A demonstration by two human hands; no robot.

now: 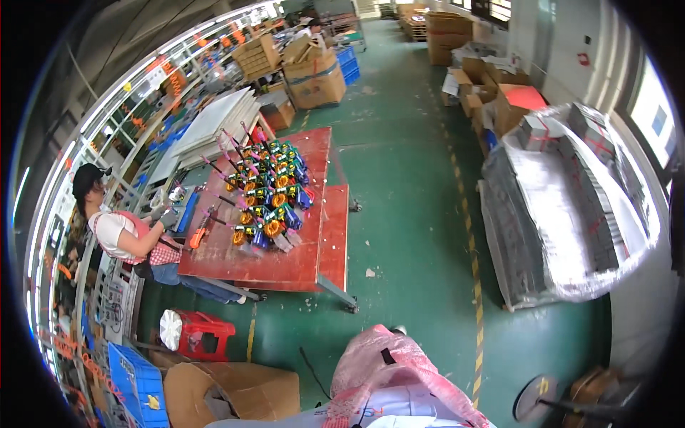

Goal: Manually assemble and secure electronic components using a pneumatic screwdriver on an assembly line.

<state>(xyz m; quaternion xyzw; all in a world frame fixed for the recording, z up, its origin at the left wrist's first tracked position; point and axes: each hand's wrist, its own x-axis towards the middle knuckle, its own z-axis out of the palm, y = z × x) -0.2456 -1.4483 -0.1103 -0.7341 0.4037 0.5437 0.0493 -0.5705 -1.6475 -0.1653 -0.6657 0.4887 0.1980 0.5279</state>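
Note:
Neither of my hands shows in the head view. At the lower edge are my pink checked apron (382,357) and white clothing. Ahead and to the left stands a red-topped table (285,267), apart from me. Rows of electronic assemblies (267,185) with orange wire coils, blue and green parts and upright leads cover its middle. An orange-handled tool (198,237) lies near its left side. Beside that side a co-worker (128,232) in a cap and checked apron holds gloved hands over a blue tray (187,212); what they handle is too small to name.
A red stool (207,335), a blue crate (139,385) and an open cardboard box (264,392) sit at the lower left. A plastic-wrapped pallet load (549,214) stands right, past a yellow-striped floor line (467,242). Cartons (314,78) and stacked boards (214,128) are farther off.

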